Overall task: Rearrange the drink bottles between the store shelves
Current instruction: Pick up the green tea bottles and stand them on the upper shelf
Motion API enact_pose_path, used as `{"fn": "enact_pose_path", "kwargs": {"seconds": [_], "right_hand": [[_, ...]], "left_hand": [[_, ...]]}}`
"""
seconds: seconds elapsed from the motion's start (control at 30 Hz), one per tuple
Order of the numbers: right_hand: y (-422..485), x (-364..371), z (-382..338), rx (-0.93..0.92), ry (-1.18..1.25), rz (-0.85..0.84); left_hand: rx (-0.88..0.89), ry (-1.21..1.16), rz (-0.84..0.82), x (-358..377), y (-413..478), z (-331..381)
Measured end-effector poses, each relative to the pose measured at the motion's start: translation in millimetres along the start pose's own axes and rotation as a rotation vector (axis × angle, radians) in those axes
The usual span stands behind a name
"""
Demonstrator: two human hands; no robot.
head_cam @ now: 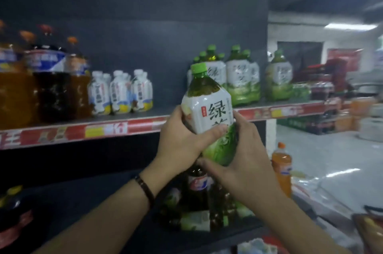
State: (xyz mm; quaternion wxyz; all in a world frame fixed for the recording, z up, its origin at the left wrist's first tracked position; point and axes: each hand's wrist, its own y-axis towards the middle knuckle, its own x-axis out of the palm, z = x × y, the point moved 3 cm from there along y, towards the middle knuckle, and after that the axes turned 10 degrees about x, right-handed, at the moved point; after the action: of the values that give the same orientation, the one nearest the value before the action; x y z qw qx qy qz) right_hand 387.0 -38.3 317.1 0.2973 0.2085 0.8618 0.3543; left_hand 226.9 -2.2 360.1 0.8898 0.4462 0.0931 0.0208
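Observation:
A large green tea bottle (209, 108) with a green cap and a white and green label is held upright in front of the upper shelf (107, 129). My left hand (182, 141) grips its left side, thumb across the label. My right hand (244, 156) wraps its lower right side and base. More green tea bottles (242, 79) stand on the upper shelf just behind, at the right. On the lower shelf below my hands stand a dark cola bottle (199, 187) and more green tea bottles (196, 220).
The upper shelf's left end carries big orange and dark soda bottles (49, 85), with small white bottles (120, 92) beside them. An orange soda bottle (281, 168) stands at the shelf's right end. The store aisle with stacked goods (331, 112) lies to the right.

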Motion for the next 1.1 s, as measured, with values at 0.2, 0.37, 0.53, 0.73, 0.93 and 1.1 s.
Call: {"fn": "enact_pose_path", "kwargs": {"seconds": [0.2, 0.37, 0.53, 0.73, 0.93, 1.1], "right_hand": [[100.4, -46.9, 28.9, 0.123, -0.008, 0.212], [165.4, -80.9, 67.9, 0.214, -0.068, 0.376], [217.4, -80.9, 114.4, 0.334, -0.206, 0.305], [248.3, -52.7, 150.5, 0.418, -0.36, 0.153], [237.6, -42.8, 154.4, 0.461, -0.457, 0.051], [199.8, -50.0, 129.8, 0.418, -0.588, 0.06]], "left_hand": [[0.16, 0.106, -0.185, 74.1, 95.8, 23.7], [0.507, 0.605, -0.291, 119.3, 141.5, -17.0], [0.725, 1.123, -0.446, 144.3, 131.4, -61.7], [0.76, 1.167, -0.44, 143.8, 130.2, -62.8], [0.775, 1.227, -0.449, 143.7, 126.1, -61.4], [0.798, 1.204, -0.473, 140.5, 118.2, -61.6]]}}
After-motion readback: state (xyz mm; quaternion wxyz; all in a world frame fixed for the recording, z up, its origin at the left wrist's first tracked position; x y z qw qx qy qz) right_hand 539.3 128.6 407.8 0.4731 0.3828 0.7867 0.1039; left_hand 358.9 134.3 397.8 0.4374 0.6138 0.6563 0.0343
